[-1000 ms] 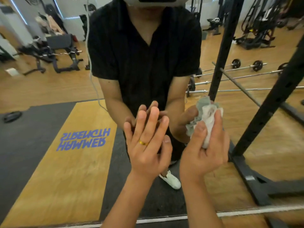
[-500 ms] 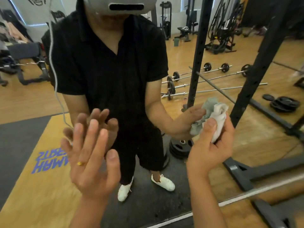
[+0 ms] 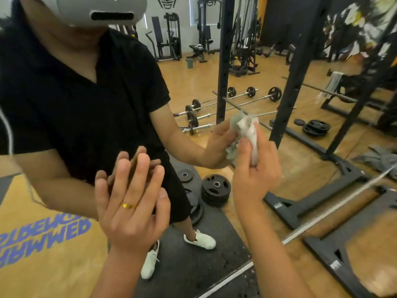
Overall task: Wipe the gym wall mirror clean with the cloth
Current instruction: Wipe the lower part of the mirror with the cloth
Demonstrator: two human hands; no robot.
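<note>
Against the mirror (image 3: pixel 257 87), above its lower edge, the left hand (image 3: pixel 131 209) lies flat, fingers straight and close together, a gold ring (image 3: pixel 129 205) on one. Just to its right, the right hand (image 3: pixel 255 171) grips a crumpled white cloth (image 3: pixel 247 127), fingers curled round it, pressing it to the glass.

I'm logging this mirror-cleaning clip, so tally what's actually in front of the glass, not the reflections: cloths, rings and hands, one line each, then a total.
cloth: 1
ring: 1, on the left hand
hands: 2, left hand open with straight fingers, right hand with its grip on the cloth
total: 4
</note>
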